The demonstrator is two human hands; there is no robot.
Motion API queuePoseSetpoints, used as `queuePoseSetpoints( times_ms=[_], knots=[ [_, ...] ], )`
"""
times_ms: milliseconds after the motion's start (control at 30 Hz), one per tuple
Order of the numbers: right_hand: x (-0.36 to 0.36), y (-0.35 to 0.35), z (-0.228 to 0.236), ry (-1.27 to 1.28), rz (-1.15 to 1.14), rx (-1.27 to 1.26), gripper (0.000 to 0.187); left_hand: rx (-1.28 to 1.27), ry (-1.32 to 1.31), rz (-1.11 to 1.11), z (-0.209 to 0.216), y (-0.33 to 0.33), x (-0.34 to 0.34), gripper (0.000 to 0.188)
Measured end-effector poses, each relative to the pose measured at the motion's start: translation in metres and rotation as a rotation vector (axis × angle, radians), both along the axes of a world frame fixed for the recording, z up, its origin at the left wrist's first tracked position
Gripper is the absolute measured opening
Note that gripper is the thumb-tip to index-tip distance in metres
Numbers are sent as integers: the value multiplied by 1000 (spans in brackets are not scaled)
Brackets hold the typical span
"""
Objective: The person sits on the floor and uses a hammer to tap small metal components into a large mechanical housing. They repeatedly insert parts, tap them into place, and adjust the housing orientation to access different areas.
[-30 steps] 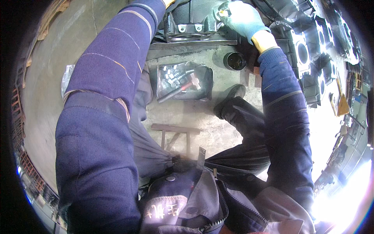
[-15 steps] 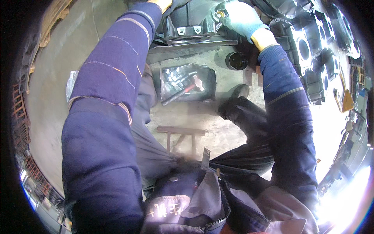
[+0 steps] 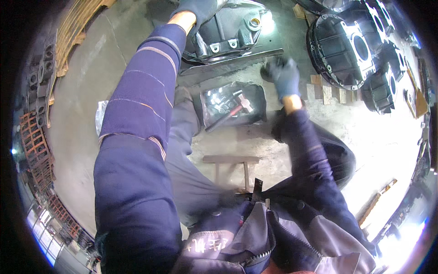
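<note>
At the top of the view, a black metal housing [image 3: 207,34] stands on a flat dark plate [image 3: 223,62]. It has ribs, bolt lugs and a round port [image 3: 254,23] with a brass-coloured inner ring. My left hand [image 3: 197,10], in a grey-blue glove, is at the housing's upper left; its fingers are mostly cut off or hidden. My right hand [image 3: 284,75], also gloved, is low beside the plate's right end, over the place of a dark round pot. Blur hides its fingers, and the hand covers most of the pot. A hammer [image 3: 228,117] lies across a black tray [image 3: 261,102] of metal parts [image 3: 219,98].
Several more black housings [image 3: 335,52] stand at the right, with wooden blocks [image 3: 327,94] by them. A small stool or frame [image 3: 230,160] is between my legs. Orange racks [image 3: 34,132] and stacked timber [image 3: 75,27] line the left side.
My right hand has left the round port on the housing and moved down toward me to the dark pot. The left hand stays at the housing. The whole view has shifted slightly.
</note>
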State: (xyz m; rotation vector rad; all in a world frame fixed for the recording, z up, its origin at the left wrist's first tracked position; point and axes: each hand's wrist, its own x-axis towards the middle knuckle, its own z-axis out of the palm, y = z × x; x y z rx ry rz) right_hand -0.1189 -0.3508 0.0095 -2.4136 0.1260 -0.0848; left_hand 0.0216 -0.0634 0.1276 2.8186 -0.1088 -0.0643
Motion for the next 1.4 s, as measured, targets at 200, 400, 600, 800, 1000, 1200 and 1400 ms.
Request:
queuePoseSetpoints(
  times_ms=[200,400,600,800,1000,1200,1400],
  knots=[
    [-172,51,-122,759,-161,682,39,157,-47,-131,-8,2,8,67],
    [-216,104,-163,1160,-296,745,34,-29,-25,3,-2,0,2,66],
    [-187,96,-167,775,-226,262,42,23,-22,19,2,-3,1,65],
    [-52,38,-53,-84,-163,614,43,-12,13,36,7,-4,-5,65],
    [60,34,45,-324,170,241,51,-5,11,4,13,-5,-7,65],
    [80,52,57,-459,262,68,45,20,-5,-16,4,-2,-1,65],
    [87,56,53,-408,248,-26,41,30,-19,-31,-7,5,4,66]
  ],
)
